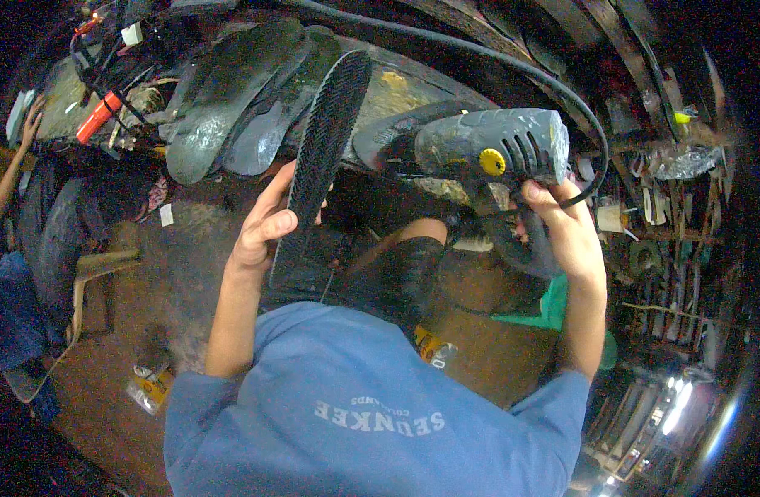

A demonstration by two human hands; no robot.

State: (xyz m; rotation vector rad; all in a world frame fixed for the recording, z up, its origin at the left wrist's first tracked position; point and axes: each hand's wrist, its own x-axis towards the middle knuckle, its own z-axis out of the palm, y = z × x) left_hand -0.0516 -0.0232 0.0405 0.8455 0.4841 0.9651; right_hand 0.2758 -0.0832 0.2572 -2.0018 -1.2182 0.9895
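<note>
My left hand (pixel 262 228) holds a long black sole (pixel 318 157) upright and slanted, its herringbone tread showing; some fingers are hidden behind it. My right hand (pixel 562 224) grips the grey heat gun (pixel 455 141), which has a yellow knob and vent slots and lies horizontal to the right of the sole. A black cable (pixel 579 95) arcs over the tool. Behind the held sole, several dark grey sole pieces (pixel 210 108) lie on the worn bench (pixel 396 81), and another curved dark piece (pixel 380 137) is partly hidden by the heat gun.
A co-worker's hand (pixel 28 128) and sleeve are at the far left, beside a wooden stool (pixel 106 265). An orange tool (pixel 98 116) with cords lies on the bench. A green plastic object (pixel 546 306) is below on the floor. Cluttered racks (pixel 670 290) line the right side.
</note>
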